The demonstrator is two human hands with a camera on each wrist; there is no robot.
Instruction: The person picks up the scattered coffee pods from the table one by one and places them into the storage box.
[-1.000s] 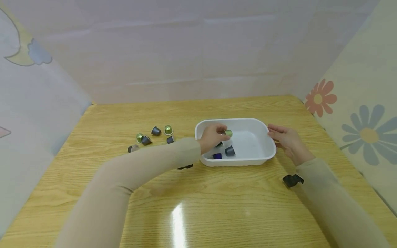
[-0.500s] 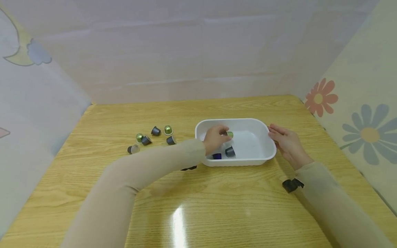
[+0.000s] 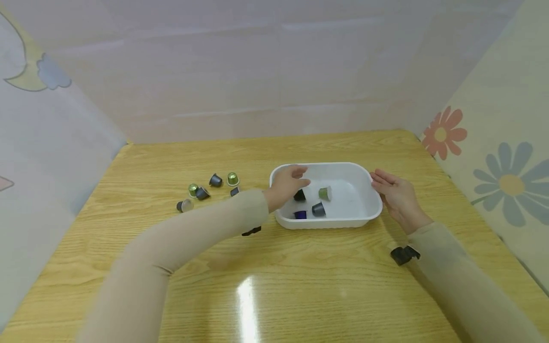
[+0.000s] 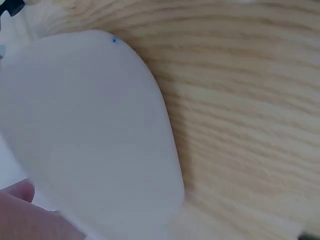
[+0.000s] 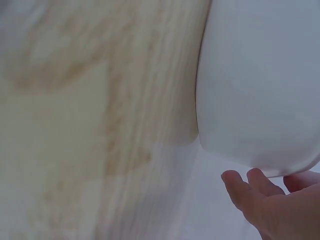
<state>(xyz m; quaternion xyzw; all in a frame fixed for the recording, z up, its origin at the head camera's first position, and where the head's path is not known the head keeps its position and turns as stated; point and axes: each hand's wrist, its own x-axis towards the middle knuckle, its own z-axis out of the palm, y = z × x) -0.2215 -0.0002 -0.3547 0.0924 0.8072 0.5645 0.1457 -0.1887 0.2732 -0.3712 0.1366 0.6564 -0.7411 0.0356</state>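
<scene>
In the head view, my left hand [image 3: 285,186] is over the left end of a white plastic tray [image 3: 349,220], thumb and fingers apart with nothing between them. Inside the tray, a green coffee capsule [image 3: 324,193] lies on its side, near a black one [image 3: 299,195], a dark grey one [image 3: 318,209] and a dark blue one [image 3: 300,215]. My right hand [image 3: 396,196] touches the tray's right end, its fingers fairly straight against the rim. The right wrist view shows these fingers [image 5: 240,190] by the white outer wall. In the left wrist view, only part of my left hand [image 4: 30,215] shows.
Left of the tray, several loose capsules lie on the wooden table [image 3: 296,276], among them a green one [image 3: 233,179], a dark one [image 3: 216,180] and one with its pale lid showing [image 3: 185,206]. My left sleeve [image 3: 206,224] partly covers another dark capsule [image 3: 235,191]. Patterned walls surround the table.
My left hand has let go of the green capsule, which now lies in the tray. That hand has drawn back to the left with its fingers apart. My right hand stays at the rim.
</scene>
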